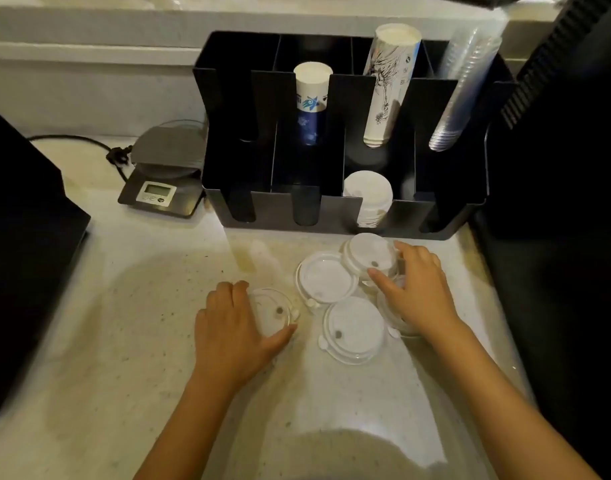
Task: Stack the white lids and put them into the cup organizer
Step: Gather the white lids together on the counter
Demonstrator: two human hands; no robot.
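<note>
A black cup organizer (pixel 345 209) stands at the back of the pale speckled bench (pixel 124 323), and everything here is placed against it. Just in front of its lower wall, toward its right half, the white lids (pixel 326 277) lie loose and overlapping on the bench, not yet in one stack: one lid close under the organizer, one in front of it to the left, and one nearer the person. The right hand (pixel 418 289) rests among them, its fingers (pixel 380 277) curled round the edge of the lid closest to the organizer, with more lids partly hidden beneath the palm. Well in front of the organizer's middle, the left hand (pixel 233 327) cups a single lid (pixel 273 311), thumb and fingers wrapped loosely about its rim (whether it is lifted off the bench I cannot tell). Inside the organizer, a short pile of white lids (pixel 368 195) sits in a front slot, and paper cups (pixel 387 88) and clear cups (pixel 460 95) lean in the rear compartments. A digital scale (pixel 162 171) sits just left of the organizer.
</note>
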